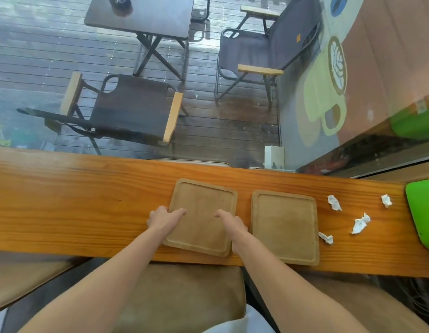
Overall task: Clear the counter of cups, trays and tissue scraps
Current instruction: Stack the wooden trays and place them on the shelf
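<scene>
Wooden left tray (203,216) edges clasped in left hand (163,218) and right hand (232,224) grips.

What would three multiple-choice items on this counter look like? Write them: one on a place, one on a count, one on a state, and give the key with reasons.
1. Where do the crumpled white tissue scraps lie?
A. right of the two trays
B. left of the two trays
C. inside the trays

2. How many square wooden trays are on the long wooden counter?
A. one
B. two
C. four

3. What are the two hands doing?
A. both grip the left tray by its sides
B. both hang free above the counter
C. each holds a tissue scrap

Key:
1 A: the tissue scraps are scattered on bare wood past the right tray.
2 B: the left tray and the right tray lie side by side.
3 A: the left hand and the right hand clasp opposite edges, thumbs on top.
</scene>
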A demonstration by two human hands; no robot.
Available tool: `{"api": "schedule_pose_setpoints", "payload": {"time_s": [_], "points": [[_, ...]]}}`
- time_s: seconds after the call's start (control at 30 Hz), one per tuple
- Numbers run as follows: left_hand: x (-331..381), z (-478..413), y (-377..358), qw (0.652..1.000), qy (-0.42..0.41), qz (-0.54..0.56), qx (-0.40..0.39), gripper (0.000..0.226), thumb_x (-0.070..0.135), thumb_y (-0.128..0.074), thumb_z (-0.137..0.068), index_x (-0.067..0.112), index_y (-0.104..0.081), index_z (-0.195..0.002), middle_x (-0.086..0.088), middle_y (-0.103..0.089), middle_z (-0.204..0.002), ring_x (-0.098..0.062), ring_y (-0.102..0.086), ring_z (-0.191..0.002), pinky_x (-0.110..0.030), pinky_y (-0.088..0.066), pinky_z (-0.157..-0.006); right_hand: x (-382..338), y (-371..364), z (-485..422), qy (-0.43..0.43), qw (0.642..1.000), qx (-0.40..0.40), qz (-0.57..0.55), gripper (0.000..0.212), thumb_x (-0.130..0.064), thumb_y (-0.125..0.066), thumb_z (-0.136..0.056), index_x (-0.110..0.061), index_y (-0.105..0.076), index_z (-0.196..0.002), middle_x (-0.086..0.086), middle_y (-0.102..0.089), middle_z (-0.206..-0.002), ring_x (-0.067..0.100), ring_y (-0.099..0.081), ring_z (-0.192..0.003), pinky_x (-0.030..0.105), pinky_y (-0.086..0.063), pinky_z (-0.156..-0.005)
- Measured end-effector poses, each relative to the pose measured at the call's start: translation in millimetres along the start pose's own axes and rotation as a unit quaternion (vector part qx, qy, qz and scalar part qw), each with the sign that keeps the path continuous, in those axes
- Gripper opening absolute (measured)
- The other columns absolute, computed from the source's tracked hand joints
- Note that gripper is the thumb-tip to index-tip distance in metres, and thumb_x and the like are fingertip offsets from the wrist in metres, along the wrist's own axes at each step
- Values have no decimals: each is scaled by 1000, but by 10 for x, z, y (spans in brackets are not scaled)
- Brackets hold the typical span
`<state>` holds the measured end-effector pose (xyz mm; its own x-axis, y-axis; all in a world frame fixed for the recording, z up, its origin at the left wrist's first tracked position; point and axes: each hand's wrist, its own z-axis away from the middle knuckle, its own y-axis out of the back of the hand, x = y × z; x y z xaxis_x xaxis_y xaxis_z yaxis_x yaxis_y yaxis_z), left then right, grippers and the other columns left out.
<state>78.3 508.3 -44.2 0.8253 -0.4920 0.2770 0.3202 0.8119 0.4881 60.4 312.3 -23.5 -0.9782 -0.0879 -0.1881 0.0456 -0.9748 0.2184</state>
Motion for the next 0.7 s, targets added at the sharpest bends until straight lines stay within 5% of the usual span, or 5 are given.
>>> {"api": "schedule_pose_setpoints", "payload": {"time_s": [0.27,0.47,0.57,0.7], "points": [[-106,31,34,984,56,164,-29,88,50,-71,-83,11,-24,-146,-18,-46,-139,-38,-51,-123,-55,-47,-103,-3,0,106,14,999,-23,-41,99,-49,-69,-79,-20,-14,-156,10,-23,-160,34,-32,-140,50,-32,-109],[5,275,-136,974,37,225,-20,77,46,-71,-85,16,-26,-140,-18,-50,-129,-35,-55,-115,-55,-51,-97,-77,318,223,64,997,-33,-33,91,-44,-68,-83,-21,-15,-154,12,-32,-154,33,-37,-135,45,-35,-94],[150,473,-312,969,18,245,-21,70,43,-70,-87,17,-28,-136,-14,-53,-116,-30,-59,-100,-48,-57,-80,-70,622,229,91,995,-36,-34,91,-41,-68,-83,-18,-16,-154,13,-33,-154,33,-37,-136,48,-35,-102],[389,775,-711,967,-9,254,-4,59,41,-71,-86,20,-31,-123,-14,-53,-115,-32,-59,-103,-52,-56,-87,24,1179,222,109,992,-48,-33,96,-41,-69,-82,-19,-12,-156,13,-28,-158,36,-32,-140,53,-31,-106]]}}
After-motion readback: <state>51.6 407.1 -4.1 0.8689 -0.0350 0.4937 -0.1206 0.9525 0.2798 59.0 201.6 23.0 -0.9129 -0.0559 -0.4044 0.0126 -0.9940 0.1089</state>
